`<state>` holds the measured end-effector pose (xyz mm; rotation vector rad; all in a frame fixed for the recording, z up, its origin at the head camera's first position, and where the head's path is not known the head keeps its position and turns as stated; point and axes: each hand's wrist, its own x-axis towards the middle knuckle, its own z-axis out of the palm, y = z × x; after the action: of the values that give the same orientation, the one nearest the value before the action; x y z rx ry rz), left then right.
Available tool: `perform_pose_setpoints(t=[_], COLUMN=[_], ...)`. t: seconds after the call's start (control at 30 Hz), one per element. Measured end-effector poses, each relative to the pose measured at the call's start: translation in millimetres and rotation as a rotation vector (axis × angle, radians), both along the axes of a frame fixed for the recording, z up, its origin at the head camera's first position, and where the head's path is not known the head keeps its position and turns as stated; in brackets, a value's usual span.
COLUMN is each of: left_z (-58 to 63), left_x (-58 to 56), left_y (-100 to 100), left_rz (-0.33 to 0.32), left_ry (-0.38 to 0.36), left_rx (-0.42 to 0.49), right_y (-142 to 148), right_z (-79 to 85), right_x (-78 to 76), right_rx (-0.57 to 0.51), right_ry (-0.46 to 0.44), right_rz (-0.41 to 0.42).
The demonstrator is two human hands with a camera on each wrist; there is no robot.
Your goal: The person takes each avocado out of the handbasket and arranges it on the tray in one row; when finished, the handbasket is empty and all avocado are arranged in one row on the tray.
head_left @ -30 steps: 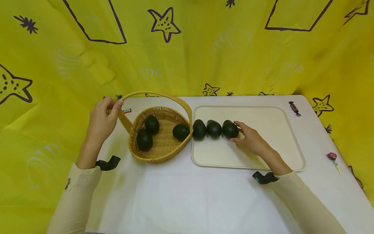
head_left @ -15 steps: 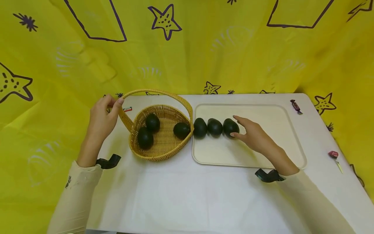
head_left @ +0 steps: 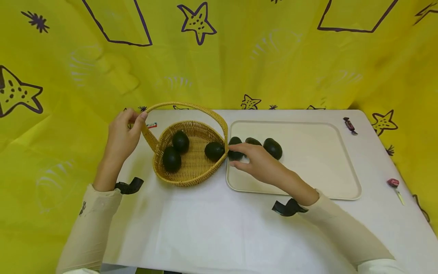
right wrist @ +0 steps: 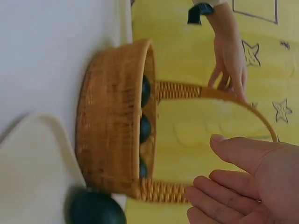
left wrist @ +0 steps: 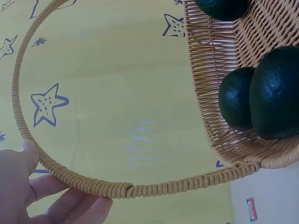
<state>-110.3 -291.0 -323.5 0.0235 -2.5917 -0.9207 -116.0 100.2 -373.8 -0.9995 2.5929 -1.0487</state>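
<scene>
My left hand (head_left: 123,131) grips the wicker handle (head_left: 195,107) of a basket (head_left: 189,169) on its left side, thumb on one side and fingers beneath. Inside the basket lie three dark green avocados: two at the left (head_left: 172,159) and one at the right (head_left: 214,151). Three more sit in a row on a cream tray (head_left: 315,160), the rightmost avocado (head_left: 272,148) in plain view. My right hand (head_left: 265,163), fingers and thumb spread, overlaps the other two in the head view. In the right wrist view its palm holds nothing, its fingertips near the handle's base.
The tray stands close against the basket's right side on a white-covered table (head_left: 205,224). A wrapped candy (head_left: 349,126) and a lollipop (head_left: 394,184) lie to the right. Behind the basket is a small wrapped sweet (head_left: 152,125). Yellow patterned cloth (head_left: 226,68) hangs behind.
My right hand has left the rightmost avocado and moved left over the row towards the basket. My left hand stays on the handle. The avocados remain in place.
</scene>
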Motion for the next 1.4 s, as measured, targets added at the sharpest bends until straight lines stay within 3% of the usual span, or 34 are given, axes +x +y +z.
perform_pose_setpoints(t=[0.27,0.57,0.8,1.03,1.4], left_z=[2.2,3.5,2.3,2.3,1.8], left_x=[0.2,-1.3,-1.2,-0.5,1.2], left_y=[0.5,0.8,-1.3,-0.7,0.8], left_rz=[-0.002,-0.009,-0.010,-0.005,-0.008], left_ry=[0.001,0.008,0.000,0.003,0.020], left_rx=[-0.009,-0.017,-0.011,-0.010,-0.004], right_y=[-61.0,-127.6,-164.7,-183.5,-200.5], right_z=[6.9,10.1,-1.0,-11.9,-31.7], right_x=[-1.0,-19.2,-40.5,-59.2,-68.9], right_rx=[0.051,0.095,0.184,0.264,0.329], right_ry=[0.008,-0.044,-0.070,-0.087,-0.086], right_rz=[0.136,0.159,0.104,0.064,0.010])
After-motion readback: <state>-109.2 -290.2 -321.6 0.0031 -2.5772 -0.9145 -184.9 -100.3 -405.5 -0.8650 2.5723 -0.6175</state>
